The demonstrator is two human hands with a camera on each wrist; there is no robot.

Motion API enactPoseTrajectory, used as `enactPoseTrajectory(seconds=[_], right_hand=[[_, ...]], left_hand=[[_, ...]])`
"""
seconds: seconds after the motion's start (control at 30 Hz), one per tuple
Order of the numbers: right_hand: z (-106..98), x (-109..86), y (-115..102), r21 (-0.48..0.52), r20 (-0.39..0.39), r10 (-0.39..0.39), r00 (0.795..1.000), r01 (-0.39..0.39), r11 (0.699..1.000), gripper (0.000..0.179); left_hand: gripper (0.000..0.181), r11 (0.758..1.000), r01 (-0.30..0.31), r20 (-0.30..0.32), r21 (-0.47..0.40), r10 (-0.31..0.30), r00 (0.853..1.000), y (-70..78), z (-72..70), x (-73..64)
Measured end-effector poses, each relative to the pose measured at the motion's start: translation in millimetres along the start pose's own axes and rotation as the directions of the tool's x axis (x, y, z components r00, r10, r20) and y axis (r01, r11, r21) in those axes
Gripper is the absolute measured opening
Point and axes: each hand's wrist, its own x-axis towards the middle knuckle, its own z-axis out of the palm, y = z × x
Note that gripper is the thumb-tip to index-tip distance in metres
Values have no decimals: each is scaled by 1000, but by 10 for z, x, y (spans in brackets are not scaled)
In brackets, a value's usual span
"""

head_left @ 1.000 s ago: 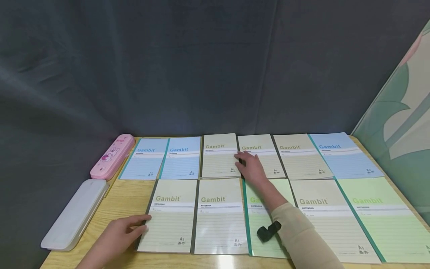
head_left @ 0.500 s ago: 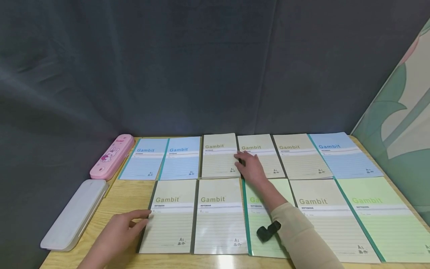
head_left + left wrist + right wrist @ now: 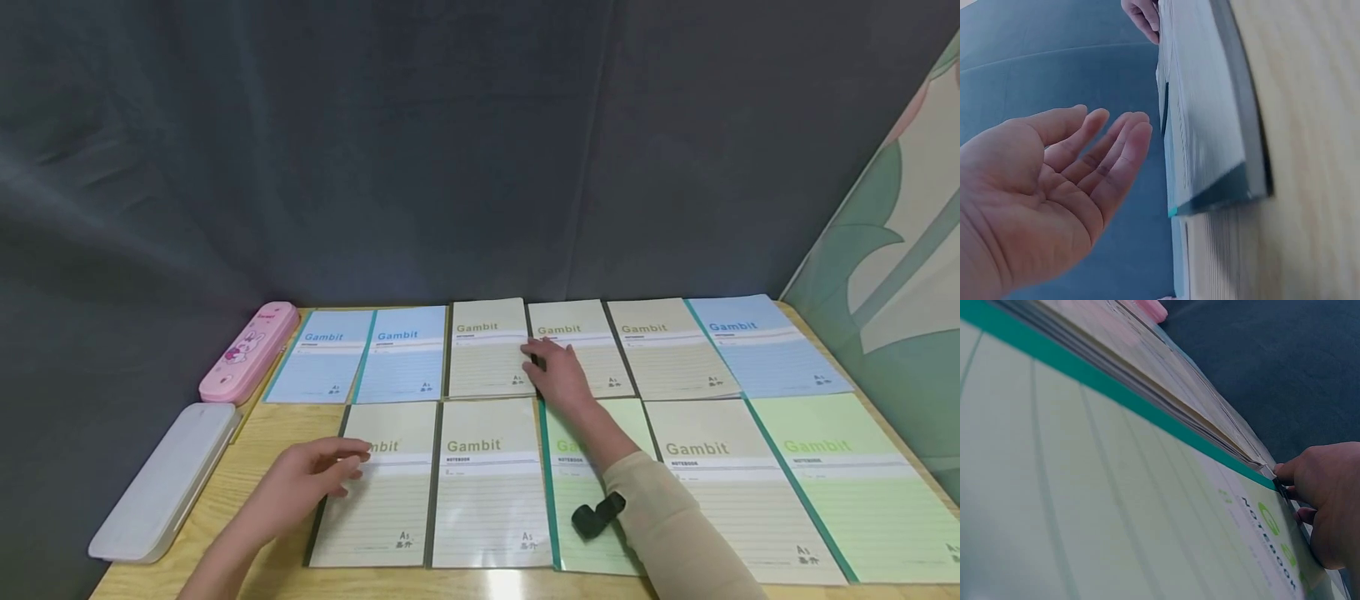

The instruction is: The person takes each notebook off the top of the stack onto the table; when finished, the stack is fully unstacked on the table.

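Note:
My left hand (image 3: 307, 479) hovers with relaxed fingers over the left part of a beige Gambit notebook (image 3: 382, 517) in the front row, partly hiding its title. The left wrist view shows the bare palm (image 3: 1054, 206), with nothing in it, apart from the notebook's dark spine (image 3: 1241, 106). In the back row, my right hand (image 3: 558, 375) rests where two beige notebooks meet. Its fingertips touch the right edge of the left beige notebook (image 3: 487, 350) and overlap the spine of the right beige notebook (image 3: 600, 358). The right forearm crosses a green notebook (image 3: 566, 508).
Blue notebooks (image 3: 408, 358) lie at the back left, another blue notebook (image 3: 765, 342) at the back right. A beige notebook (image 3: 742, 517) and a green notebook (image 3: 862, 500) fill the front right. A pink pencil case (image 3: 251, 350) and a white case (image 3: 165, 483) line the left edge.
My left hand has left the spine side of the front-left beige notebook, rising and moving right over it. That notebook shifted slightly at first. My right hand stays in place.

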Motion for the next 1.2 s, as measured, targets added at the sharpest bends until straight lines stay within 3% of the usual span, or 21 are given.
enactPoseTrajectory(seconds=[0.17, 0.33, 0.47, 0.63, 0.9, 1.07, 1.2], right_hand=[[6, 8, 23, -6, -10, 0, 1000, 0, 1000, 37], [13, 6, 16, 5, -9, -3, 1000, 3, 1000, 37], [26, 2, -5, 4, -5, 0, 1000, 0, 1000, 37], [28, -5, -26, -8, -2, -1, 1000, 1, 1000, 37], [14, -4, -35, -12, -9, -2, 1000, 2, 1000, 37], [14, -13, -31, -5, -12, 6, 1000, -6, 1000, 36], [5, -12, -21, -15, -20, -3, 1000, 3, 1000, 36]], left_hand=[[34, 997, -34, 33, -72, 37, 999, 44, 51, 220], [36, 995, -25, 13, -93, 26, 1000, 78, 139, 475], [35, 997, -9, -10, -71, 8, 1000, 73, 223, 673], [33, 998, 16, 6, -58, -15, 1000, 50, 304, 882], [36, 999, -45, 4, 5, 45, 999, 73, 365, 1203], [35, 998, -44, -53, 41, 46, 998, 99, 444, 1393], [33, 999, -3, -131, 52, 9, 991, 145, 526, 1529]])
